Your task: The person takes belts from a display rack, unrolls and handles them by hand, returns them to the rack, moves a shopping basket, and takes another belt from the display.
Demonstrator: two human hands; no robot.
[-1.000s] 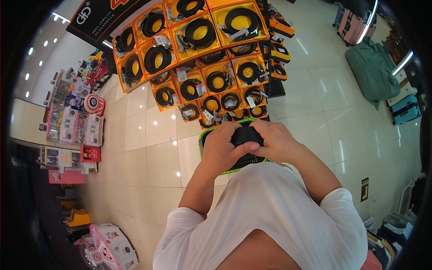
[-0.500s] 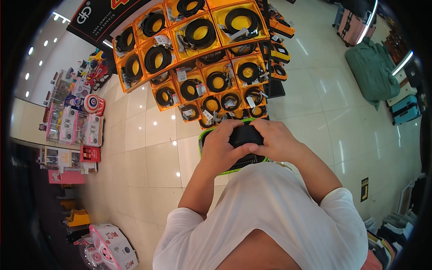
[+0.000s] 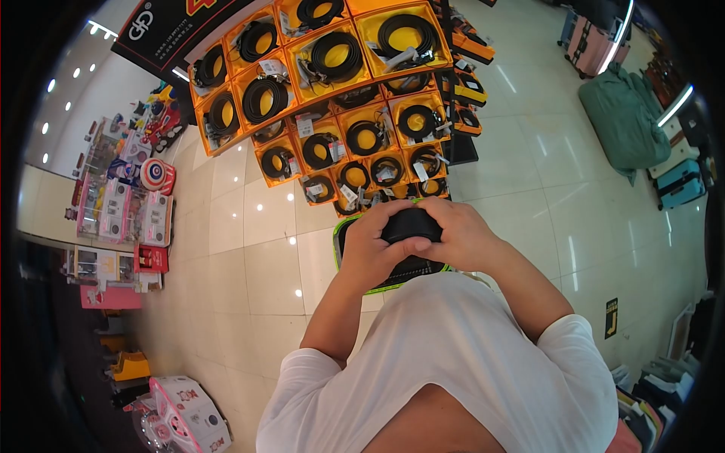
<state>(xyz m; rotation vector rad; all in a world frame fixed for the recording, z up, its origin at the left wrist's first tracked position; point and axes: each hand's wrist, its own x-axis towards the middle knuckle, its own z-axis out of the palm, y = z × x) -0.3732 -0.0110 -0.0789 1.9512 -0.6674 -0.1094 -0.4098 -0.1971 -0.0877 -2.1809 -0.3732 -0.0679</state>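
Note:
Between my two hands is a coiled black belt [image 3: 412, 225], its smooth outer band facing up toward me. My left hand [image 3: 371, 245] wraps round its left side, with the thumb reaching across the near edge. My right hand [image 3: 464, 235] grips the right side, and the thumbs come close together in front. Below the hands is a black basket with a bright green rim [image 3: 339, 240], mostly hidden by my hands and shirt. The inside of the coil and any buckle are out of sight.
Ahead stands a tiered display rack [image 3: 332, 98] with orange compartments of coiled black belts, many with white tags. Toy machines [image 3: 121, 204] line the left. Suitcases [image 3: 680, 185] and a green covered bundle [image 3: 623, 121] stand at right on the tiled floor [image 3: 521, 151].
The coiled belt has tipped or turned very slightly in my hands. Both hands keep nearly the same place and grip.

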